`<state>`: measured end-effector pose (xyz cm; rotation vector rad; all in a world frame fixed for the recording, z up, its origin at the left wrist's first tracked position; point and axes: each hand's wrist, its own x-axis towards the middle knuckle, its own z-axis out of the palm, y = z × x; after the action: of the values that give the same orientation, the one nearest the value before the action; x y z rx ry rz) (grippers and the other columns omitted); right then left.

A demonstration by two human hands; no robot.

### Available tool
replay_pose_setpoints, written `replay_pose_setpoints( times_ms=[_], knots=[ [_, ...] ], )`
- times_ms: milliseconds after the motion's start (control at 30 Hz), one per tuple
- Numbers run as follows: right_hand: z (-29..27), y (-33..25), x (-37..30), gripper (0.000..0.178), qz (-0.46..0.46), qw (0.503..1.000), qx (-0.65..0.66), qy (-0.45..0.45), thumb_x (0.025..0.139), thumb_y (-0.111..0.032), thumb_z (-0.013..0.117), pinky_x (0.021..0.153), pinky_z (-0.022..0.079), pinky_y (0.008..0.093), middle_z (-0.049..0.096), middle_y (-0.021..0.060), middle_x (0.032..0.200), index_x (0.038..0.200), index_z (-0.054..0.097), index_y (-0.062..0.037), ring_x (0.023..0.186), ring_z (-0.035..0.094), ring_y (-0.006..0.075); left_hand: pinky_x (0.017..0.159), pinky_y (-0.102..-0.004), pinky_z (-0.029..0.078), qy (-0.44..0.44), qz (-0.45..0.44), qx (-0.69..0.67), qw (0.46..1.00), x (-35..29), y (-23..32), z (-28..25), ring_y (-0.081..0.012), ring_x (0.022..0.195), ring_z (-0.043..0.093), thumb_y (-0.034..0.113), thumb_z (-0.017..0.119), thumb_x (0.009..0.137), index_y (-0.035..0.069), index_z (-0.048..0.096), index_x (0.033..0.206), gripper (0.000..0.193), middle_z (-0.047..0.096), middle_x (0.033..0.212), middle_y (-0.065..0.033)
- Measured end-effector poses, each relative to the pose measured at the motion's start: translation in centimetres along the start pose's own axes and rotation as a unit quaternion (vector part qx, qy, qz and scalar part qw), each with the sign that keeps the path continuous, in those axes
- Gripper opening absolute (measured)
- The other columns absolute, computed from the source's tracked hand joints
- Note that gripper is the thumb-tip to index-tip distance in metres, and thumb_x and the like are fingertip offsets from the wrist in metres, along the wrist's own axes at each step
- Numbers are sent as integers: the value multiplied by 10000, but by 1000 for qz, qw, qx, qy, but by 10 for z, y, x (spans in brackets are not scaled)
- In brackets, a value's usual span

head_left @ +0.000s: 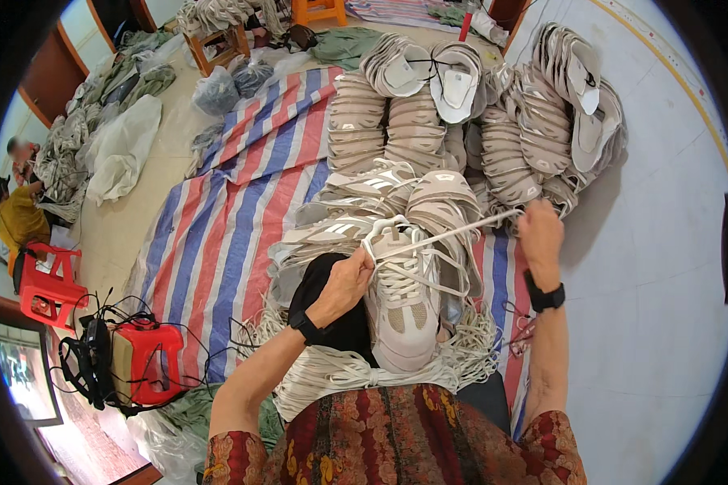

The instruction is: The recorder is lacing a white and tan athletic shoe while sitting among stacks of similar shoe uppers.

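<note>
A beige and white sneaker upper (403, 311) lies over my lap, its toe toward me and its front partly laced. My left hand (349, 281) is closed on its left edge near the top eyelets. My right hand (540, 232) is raised out to the right, fingers closed on a pale shoelace (461, 232). The lace runs taut from the upper's top eyelets to that hand. Another stretch of lace hangs loose at the upper's right side. A thick bundle of white shoelaces (356, 380) is spread across my lap under the toe.
Stacked shoe uppers (356, 121) stand ahead on a striped red, white and blue sheet (226, 234), with more piles (534, 121) at the right. A red stool (158, 364) with black cables and a headset-like device stands at left. Other people (24, 206) sit far left.
</note>
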<state>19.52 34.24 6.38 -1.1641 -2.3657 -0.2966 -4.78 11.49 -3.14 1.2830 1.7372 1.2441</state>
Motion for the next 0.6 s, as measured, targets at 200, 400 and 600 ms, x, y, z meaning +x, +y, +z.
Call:
replay_pose_setpoints(
  times_ms=[200, 400, 600],
  knots=[
    [14, -42, -18, 108, -24, 994, -3, -107, 706, -80, 562, 668, 485, 388, 541, 130, 937, 805, 600, -59, 894, 544, 311, 488, -333, 454, -11, -37, 48, 998, -7, 18, -4, -242, 523, 576, 45, 511, 827, 15, 464, 916, 105, 560, 645, -136],
    [32, -94, 2, 331, -264, 889, 296, -228, 676, -87, 659, 799, 434, 368, 471, 132, 1017, 1002, 598, -101, 955, 500, 309, 600, -417, 462, 62, 8, 334, 940, 23, 36, -18, -344, 685, 590, 96, 569, 785, 41, 543, 983, 206, 599, 770, -187],
    [45, -91, 17, 401, -297, 793, 359, -392, 629, -76, 723, 770, 417, 336, 448, 86, 938, 1008, 592, -101, 881, 485, 251, 655, -368, 427, 19, 216, 249, 944, 65, 25, 9, -289, 711, 537, 89, 622, 710, 54, 615, 784, 82, 593, 752, -96]
  ],
)
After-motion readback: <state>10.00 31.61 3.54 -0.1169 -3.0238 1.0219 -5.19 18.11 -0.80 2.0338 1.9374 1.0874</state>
